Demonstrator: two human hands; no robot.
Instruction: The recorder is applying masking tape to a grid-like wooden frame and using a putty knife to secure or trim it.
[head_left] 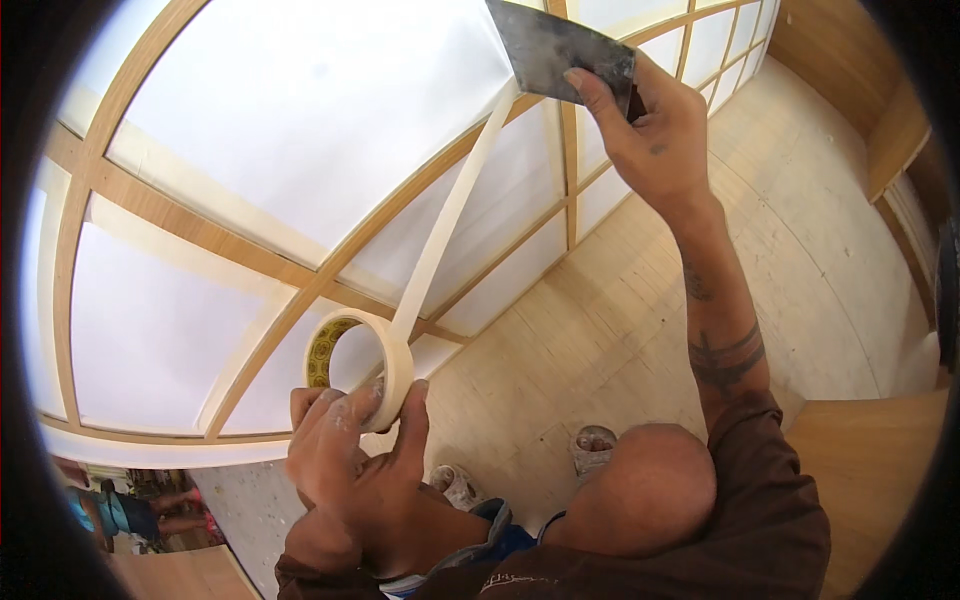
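My left hand [350, 440] grips a roll of cream masking tape [400, 375], its fingers round the lower rim. A strip of tape [455, 215] runs taut from the roll up and to the right, as far as the blade's lower edge. My right hand [655, 135] is closed on a wide, dark metal scraper blade [560, 50], thumb flat on its face. The blade lies against the wooden grid frame [390, 210] with its white panels [290, 110]. Cream tape also edges several panels.
Pale wooden flooring [780, 250] stretches below and to the right. Wooden boards [870, 470] stand at the right side, and another board [185, 575] at the lower left. Beyond the frame, at the far lower left, is another person [125, 510]. My knee and sandalled feet show below.
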